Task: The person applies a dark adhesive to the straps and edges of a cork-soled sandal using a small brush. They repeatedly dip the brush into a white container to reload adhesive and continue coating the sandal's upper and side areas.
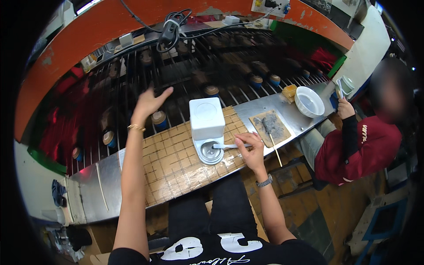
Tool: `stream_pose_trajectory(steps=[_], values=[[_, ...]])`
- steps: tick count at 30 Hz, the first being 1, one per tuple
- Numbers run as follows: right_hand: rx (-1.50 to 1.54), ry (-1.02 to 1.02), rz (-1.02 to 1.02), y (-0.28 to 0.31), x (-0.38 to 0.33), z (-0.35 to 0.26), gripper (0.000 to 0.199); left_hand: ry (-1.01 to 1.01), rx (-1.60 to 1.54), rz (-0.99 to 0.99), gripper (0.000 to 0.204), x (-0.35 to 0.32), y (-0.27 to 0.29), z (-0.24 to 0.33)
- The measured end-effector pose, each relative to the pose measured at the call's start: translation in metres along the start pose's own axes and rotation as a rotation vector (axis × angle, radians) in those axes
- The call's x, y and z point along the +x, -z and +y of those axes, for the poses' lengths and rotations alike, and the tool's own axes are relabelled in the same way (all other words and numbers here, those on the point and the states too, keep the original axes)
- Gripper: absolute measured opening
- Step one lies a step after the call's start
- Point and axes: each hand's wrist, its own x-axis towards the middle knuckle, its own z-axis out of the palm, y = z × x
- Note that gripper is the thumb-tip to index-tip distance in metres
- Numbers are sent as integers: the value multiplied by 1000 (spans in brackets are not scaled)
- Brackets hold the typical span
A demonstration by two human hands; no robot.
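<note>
My right hand (251, 150) pinches the handle of a slim white brush-like tool (227, 146). The tool's far end dips into the round metal cup (212, 152) at the front of a white box-shaped container (206, 117). Its tip is hard to make out inside the cup. My left hand (152, 104) reaches out over the dark rack of rods (176, 79), fingers spread and slightly blurred, holding nothing. Beyond the board, near that hand, is a blue cylindrical piece with a tan top (159, 118).
Cardboard marked with a grid (172, 159) covers the metal ledge. To the right are a smeared square pad (270, 128) with a stick, a white bowl (309, 101) and a yellow sponge-like block (289, 92). A co-worker's hand (346, 108) holds something thin. A cable (170, 33) hangs above.
</note>
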Motion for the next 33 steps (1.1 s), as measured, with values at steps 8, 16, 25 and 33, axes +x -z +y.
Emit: stream_pose_trajectory(steps=[8, 16, 25, 33], values=[[15, 62, 7, 0, -1, 0, 16, 311, 111, -84, 96, 32, -86, -91], [-120, 137, -191, 17, -12, -7, 28, 282, -1417, -261, 50, -51, 44, -64], [-44, -38, -304, 21, 0, -53, 18, 425, -1886, -105, 54, -225, 21, -2], [-393, 292, -242, 11, 4, -65, 16, 60, -1757, 112, 73, -263, 24, 22]])
